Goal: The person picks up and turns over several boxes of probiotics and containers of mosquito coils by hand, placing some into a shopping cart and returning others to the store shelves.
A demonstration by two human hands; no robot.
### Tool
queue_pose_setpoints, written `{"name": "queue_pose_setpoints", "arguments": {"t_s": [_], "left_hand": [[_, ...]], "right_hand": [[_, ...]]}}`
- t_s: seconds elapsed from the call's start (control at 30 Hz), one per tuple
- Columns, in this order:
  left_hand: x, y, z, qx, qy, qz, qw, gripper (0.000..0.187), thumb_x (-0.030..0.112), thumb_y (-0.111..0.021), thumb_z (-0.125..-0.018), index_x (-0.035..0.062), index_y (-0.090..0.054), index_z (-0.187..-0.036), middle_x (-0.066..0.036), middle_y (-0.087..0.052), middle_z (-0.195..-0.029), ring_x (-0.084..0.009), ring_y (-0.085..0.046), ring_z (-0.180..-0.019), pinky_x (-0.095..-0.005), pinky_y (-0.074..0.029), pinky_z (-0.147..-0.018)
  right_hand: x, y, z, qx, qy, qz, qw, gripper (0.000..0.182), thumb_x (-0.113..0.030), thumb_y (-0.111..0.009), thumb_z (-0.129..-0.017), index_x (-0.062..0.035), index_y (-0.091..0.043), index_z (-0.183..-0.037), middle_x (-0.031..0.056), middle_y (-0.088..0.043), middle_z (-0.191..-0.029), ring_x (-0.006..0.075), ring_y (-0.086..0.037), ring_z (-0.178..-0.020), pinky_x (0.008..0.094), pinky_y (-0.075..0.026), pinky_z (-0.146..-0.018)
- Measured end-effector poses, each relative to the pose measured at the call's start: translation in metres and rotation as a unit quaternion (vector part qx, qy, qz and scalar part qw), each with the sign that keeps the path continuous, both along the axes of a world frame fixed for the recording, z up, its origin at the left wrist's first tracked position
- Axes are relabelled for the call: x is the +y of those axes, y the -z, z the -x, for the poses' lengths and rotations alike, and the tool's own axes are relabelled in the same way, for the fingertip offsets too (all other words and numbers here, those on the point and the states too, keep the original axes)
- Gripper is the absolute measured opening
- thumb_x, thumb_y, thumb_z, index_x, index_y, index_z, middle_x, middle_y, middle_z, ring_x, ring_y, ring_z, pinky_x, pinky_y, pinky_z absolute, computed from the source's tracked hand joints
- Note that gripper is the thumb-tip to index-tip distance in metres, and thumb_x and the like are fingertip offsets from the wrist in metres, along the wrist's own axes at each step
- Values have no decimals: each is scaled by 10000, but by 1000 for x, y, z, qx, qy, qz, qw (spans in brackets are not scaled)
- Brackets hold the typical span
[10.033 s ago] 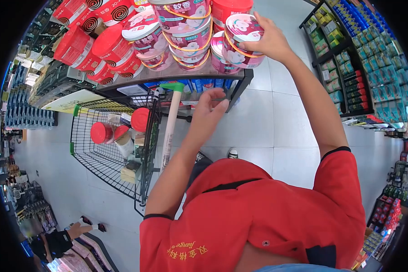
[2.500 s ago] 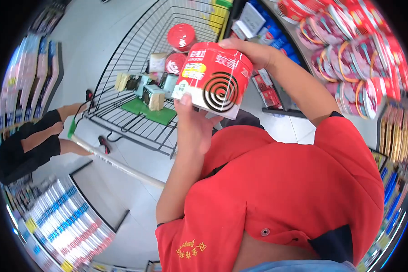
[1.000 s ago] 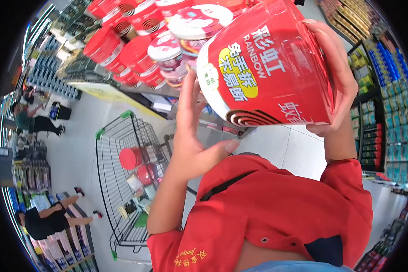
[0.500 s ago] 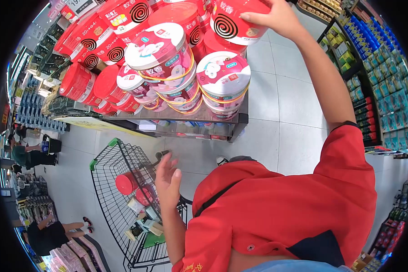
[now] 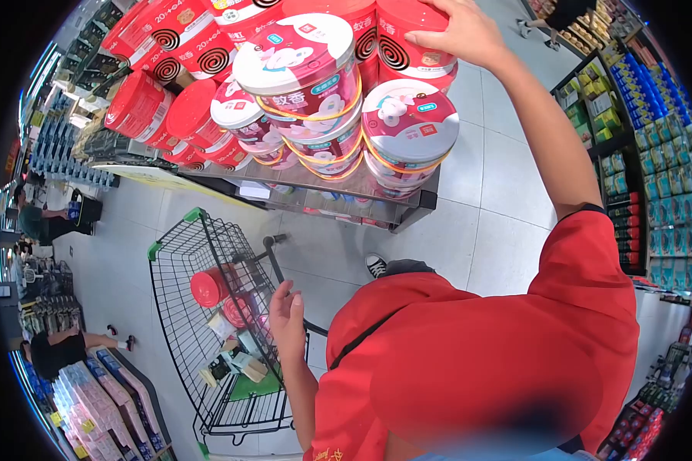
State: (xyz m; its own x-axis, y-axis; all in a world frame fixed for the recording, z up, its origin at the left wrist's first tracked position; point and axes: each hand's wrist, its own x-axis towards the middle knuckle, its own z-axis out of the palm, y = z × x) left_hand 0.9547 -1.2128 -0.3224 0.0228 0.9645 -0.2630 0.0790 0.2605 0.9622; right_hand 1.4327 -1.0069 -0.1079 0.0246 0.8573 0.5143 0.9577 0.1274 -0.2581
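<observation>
My right hand [image 5: 465,34] grips a red tub [image 5: 411,38] with a black spiral on its side, at the top of the display and resting among the other tubs. Below it stands a white-and-pink tub [image 5: 410,119] with a yellow band. Left of that, more pink-and-white tubs [image 5: 296,58] are stacked. Beside the cart, low in front of my body, my left hand [image 5: 287,311] hangs with its fingers apart and nothing in it.
A wire cart [image 5: 200,338] with green corners holds a red tub [image 5: 210,286] and several small packages. The display table's corner [image 5: 415,211] juts toward me. Shelves [image 5: 630,154] line the right; other people [image 5: 58,349] stand at the left and top right.
The red tub in my right hand has come down onto the display. The view has shifted a little, and a person's legs now show at the top right.
</observation>
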Motion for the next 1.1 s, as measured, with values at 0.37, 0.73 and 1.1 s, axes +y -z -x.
{"name": "queue_pose_setpoints", "arguments": {"t_s": [0.37, 0.73, 1.1], "left_hand": [[-5, 18, 5, 49, 26, 26, 998, 502, 189, -641, -925, 26, -483, -1372, -128, -545, -1324, -213, -572, -1111, -301, -488, -843], [-74, 21, 83, 435, -66, -145, 886, 540, 149, -684, -844, -4, -499, -1328, -207, -514, -1337, -397, -521, -1177, -451, -407, -1004], [-172, 102, 131, 499, -124, 19, 858, 556, 175, -704, -811, -27, -497, -1286, -262, -532, -1275, -439, -547, -1132, -482, -450, -959]], "right_hand": [[-14, -17, 2, -13, -5, 53, 998, 806, -437, -813, -687, 4, -556, -1311, 239, -552, -1326, 367, -507, -1249, 424, -392, -1070], [-84, -47, 15, 234, -28, -195, 952, 357, -232, -516, -999, 50, -644, -1176, 155, -671, -1158, 218, -643, -1011, 340, -499, -910], [-119, 124, 293, 168, -463, 223, 841, 193, -110, -668, -850, -3, -680, -1011, 140, -682, -1019, 272, -638, -970, 351, -485, -864]]}}
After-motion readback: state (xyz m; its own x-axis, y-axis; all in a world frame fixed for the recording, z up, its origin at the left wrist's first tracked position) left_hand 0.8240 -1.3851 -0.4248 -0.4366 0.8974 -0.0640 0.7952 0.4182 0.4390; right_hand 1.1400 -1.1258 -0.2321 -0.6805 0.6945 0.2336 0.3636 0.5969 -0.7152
